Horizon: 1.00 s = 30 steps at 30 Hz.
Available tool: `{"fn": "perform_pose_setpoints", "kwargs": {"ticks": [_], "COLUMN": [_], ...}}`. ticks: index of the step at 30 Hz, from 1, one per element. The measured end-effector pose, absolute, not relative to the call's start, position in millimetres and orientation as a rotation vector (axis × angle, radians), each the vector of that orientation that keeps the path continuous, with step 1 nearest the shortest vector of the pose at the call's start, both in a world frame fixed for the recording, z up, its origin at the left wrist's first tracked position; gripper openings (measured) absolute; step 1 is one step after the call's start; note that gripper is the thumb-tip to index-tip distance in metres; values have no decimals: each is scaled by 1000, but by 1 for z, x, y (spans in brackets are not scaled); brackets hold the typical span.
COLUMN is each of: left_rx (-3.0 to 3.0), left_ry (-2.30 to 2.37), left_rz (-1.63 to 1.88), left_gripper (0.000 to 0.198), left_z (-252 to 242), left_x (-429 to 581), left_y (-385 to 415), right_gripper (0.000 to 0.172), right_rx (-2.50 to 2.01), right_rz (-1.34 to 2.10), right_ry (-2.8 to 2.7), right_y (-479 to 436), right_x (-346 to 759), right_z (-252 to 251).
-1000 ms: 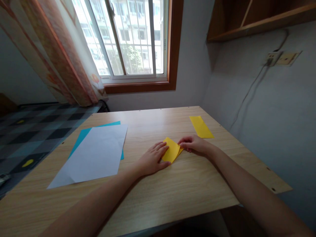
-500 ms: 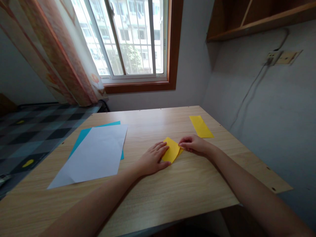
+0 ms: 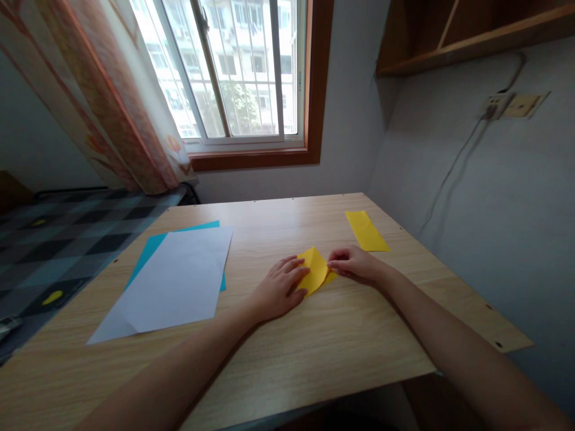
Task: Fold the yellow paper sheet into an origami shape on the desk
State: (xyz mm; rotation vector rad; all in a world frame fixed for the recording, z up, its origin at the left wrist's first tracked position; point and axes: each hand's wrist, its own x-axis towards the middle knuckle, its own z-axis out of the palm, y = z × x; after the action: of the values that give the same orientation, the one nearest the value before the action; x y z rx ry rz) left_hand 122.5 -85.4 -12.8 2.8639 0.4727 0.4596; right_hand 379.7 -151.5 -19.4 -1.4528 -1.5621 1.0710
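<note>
A folded sheet of yellow paper (image 3: 315, 267) lies between my hands near the middle of the table, its upper layer bulging a little. Across its left part my left hand (image 3: 282, 288) rests flat, fingers spread and pressing the paper down. At the right corner my right hand (image 3: 351, 262) pinches the paper's edge between thumb and forefinger. Part of the left side is covered by my left fingers. Beyond my right hand lies a yellow paper strip (image 3: 367, 231), which neither hand touches.
On the left of the wooden table (image 3: 269, 365), a white sheet (image 3: 173, 281) overlaps a blue sheet (image 3: 144, 260). A checked bed (image 3: 90, 227) stands beyond the left edge. A wall with a socket (image 3: 498, 103) and cable borders the right, below a wooden shelf (image 3: 476, 37).
The upper layer of the folded yellow paper has lifted and bent more, and a crease shows near its top corner. My left thumb has drawn in slightly; my right hand has barely moved.
</note>
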Motion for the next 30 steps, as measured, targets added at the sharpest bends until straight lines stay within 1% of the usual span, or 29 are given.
{"fn": "perform_pose_setpoints", "kwargs": {"ticks": [5,8,11,12,15,17,19,20,22,24,26,30], "left_rx": [2853,2853,2899,2916,2931,2887,2797,2744,2646,2581,2552,2544], "left_ry": [514,513,478,468,461,498,567,604,663,693,707,745], "left_rz": [662,662,626,615,598,610,634,647,672,681,681,701], "left_gripper": [28,25,32,31,15,13,14,14,17,19,20,19], "left_z": [-6,-2,-1,-2,-4,-4,-5,-5,-5,-4,-4,-4], "left_x": [127,128,128,128,128,128,127,127,126,124,123,122], "left_y": [-88,-91,-95,-96,-95,-91,-87,-85,-81,-79,-77,-73], "right_gripper": [20,19,15,14,13,11,6,10,26,36,35,25], "right_rx": [-1430,-1434,-1475,-1474,-1404,-1347,-1309,-1307,-1336,-1367,-1364,-1341], "right_rz": [571,496,415,368,280,207,110,66,13,26,82,160], "right_ry": [-1755,-1765,-1756,-1777,-1867,-1954,-2048,-2087,-2125,-2124,-2103,-2077], "right_y": [-149,-152,-158,-161,-167,-168,-168,-167,-167,-167,-169,-173], "right_x": [376,366,349,343,328,325,327,330,338,344,347,348], "right_z": [-14,-13,-11,-11,-8,-6,-5,-5,-5,-4,-1,5]}}
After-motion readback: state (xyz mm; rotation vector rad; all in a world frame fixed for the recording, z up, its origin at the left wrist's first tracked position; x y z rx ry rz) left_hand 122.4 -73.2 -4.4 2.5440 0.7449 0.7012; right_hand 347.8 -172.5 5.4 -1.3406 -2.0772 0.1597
